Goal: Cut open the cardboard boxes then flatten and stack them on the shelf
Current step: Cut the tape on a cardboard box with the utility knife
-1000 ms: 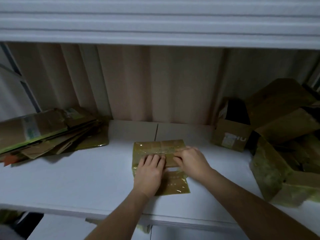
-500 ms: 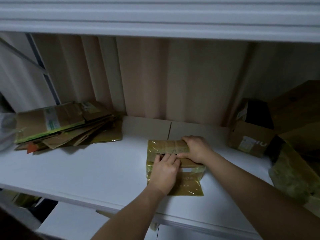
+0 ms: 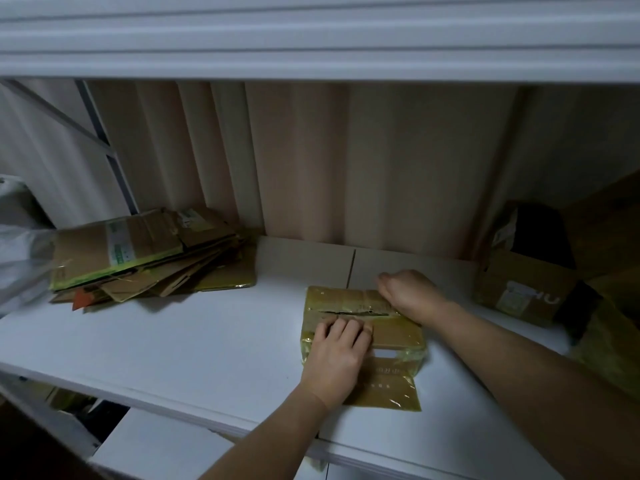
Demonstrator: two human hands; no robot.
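Observation:
A small cardboard box (image 3: 398,336) wrapped in yellowish tape lies on the white shelf (image 3: 173,341), right of centre. A dark slit runs across its top between the two flaps. A loose taped flap lies flat toward the shelf's front edge. My left hand (image 3: 337,355) presses flat on the near flap, fingertips close to the slit. My right hand (image 3: 410,296) sits at the box's far right corner with its fingers curled over the far flap. No cutter shows in either hand. A stack of flattened boxes (image 3: 149,258) lies at the left.
Open, unflattened cardboard boxes (image 3: 519,289) crowd the right end of the shelf. A pale curtain (image 3: 346,168) hangs behind. The upper shelf board (image 3: 311,36) overhangs the work area. A lower shelf (image 3: 156,445) shows beneath the front edge.
My right hand slid rightward along the box's far flap to its corner, and the slit across the top now shows open. My left hand stayed pressed on the near flap.

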